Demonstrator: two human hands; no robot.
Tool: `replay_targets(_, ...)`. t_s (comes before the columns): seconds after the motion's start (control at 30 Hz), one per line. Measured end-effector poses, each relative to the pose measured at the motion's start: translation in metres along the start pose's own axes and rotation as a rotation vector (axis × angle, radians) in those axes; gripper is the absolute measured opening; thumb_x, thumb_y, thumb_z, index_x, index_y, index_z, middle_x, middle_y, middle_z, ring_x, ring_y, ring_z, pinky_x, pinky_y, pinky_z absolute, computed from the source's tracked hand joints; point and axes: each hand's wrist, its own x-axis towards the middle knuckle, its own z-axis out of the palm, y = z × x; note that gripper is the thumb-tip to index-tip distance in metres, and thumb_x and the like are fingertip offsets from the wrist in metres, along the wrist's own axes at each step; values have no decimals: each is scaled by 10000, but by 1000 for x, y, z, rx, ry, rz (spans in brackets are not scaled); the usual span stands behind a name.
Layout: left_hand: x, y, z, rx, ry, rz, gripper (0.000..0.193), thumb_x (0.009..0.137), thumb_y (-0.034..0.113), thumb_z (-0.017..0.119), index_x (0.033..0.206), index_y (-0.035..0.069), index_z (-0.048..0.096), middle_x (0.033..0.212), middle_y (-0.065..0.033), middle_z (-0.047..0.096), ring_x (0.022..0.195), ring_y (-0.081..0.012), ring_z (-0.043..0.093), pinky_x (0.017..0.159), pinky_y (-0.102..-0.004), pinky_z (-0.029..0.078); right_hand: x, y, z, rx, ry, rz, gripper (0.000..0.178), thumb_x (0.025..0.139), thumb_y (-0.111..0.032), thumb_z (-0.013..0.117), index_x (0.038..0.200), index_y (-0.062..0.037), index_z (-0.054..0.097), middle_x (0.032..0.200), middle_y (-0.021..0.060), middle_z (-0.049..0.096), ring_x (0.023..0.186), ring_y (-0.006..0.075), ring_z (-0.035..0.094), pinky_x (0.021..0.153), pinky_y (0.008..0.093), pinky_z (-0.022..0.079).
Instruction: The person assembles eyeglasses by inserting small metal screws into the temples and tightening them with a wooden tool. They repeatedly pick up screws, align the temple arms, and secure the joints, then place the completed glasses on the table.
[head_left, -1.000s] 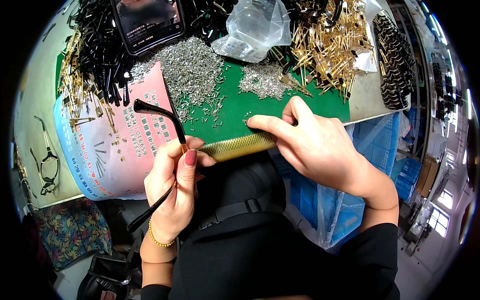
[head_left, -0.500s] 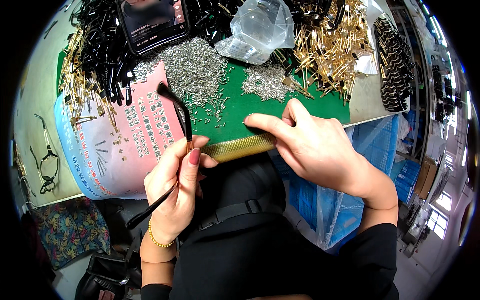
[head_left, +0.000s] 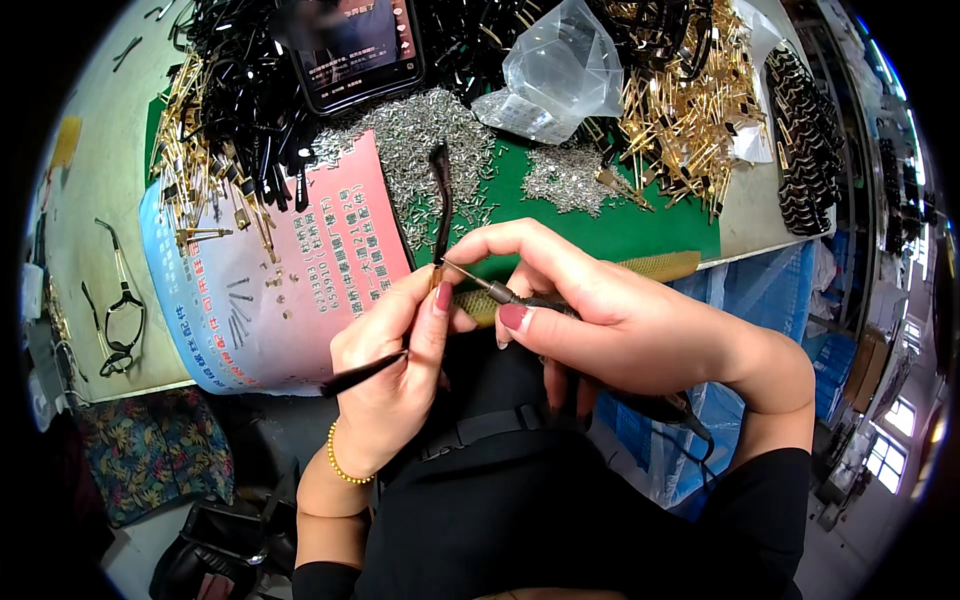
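Note:
My left hand pinches a pair of eyeglasses near a hinge, above the table's front edge. One dark temple points up and away, and the other slants down past my palm. Most of the frame is hidden by my fingers. In my right hand is a black corded electric screwdriver, its thin bit reaching the hinge area between my left fingertips. My right index finger curls over to the same spot. Whether a screw sits at the bit's tip is too small to tell.
Small silver screws lie heaped on a green mat, beside gold-coloured temple parts and black ones. A phone and a clear plastic bag stand behind. Another pair of glasses lies left. Yellow mesh edges the table.
My right hand, earlier with its index finger and thumb near a fingertip-held speck, now holds the electric screwdriver against the glasses. The view has shifted, so things sit further right.

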Motion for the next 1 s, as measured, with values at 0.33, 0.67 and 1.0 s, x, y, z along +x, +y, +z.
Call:
replay_targets(0.33,6,-23,4,687,158,691,321,849,-74,719,1164,-86,662,854,-132,694,616,-242,646,553,-337,505,-5,3,-3,119,-32,36,481,1044,-170,541,1410,-16,269,951,70,582,577,103,584,460,259,458)
replay_targets(0.67,2,-26,-32,18,454,200,263,1106,163,477,1264,-9,599,651,58,469,525,-10,403,529,-192,419,-38,8,-36,-766,697,-580,175,973,-167,595,1086,-37,625,1018,163,680,922,338,688,791,413,551)
replay_targets(1.0,19,-32,-45,81,413,358,386,1116,173,419,1447,-25,425,754,9,546,534,-2,332,507,-165,272,-15,-8,-127,-868,1363,-375,365,977,-328,605,883,24,594,807,254,655,771,444,644,714,506,498)
